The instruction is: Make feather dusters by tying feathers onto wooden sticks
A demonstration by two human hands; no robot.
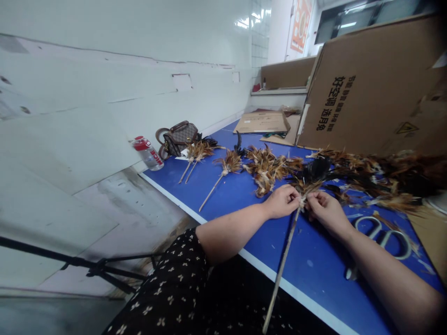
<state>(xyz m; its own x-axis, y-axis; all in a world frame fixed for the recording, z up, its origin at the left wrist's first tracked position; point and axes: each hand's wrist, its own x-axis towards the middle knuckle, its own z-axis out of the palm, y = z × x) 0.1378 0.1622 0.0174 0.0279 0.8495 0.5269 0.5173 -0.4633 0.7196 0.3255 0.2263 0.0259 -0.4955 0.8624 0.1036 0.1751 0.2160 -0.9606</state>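
A feather duster (283, 265) with a long thin stick and brown and black feathers slants across the table's front edge, its lower end hanging past it. My left hand (282, 202) is closed, its fingers pinching the duster where the feathers meet the stick. On the other side of that same joint, my right hand (323, 208) pinches the pale feather bases, fingertips close to my left ones. Whether a thread runs between the fingers is too small to tell. Scissors (394, 242) with pale handles lie partly under my right forearm.
Feathered sticks (228, 163) lie to the left, beside a loose feather pile (265, 167). More feathers (380, 179) spread at the right before a large cardboard box (370, 93). A bottle (149, 154) and a handbag (179, 138) stand by the wall on the blue table (188, 190).
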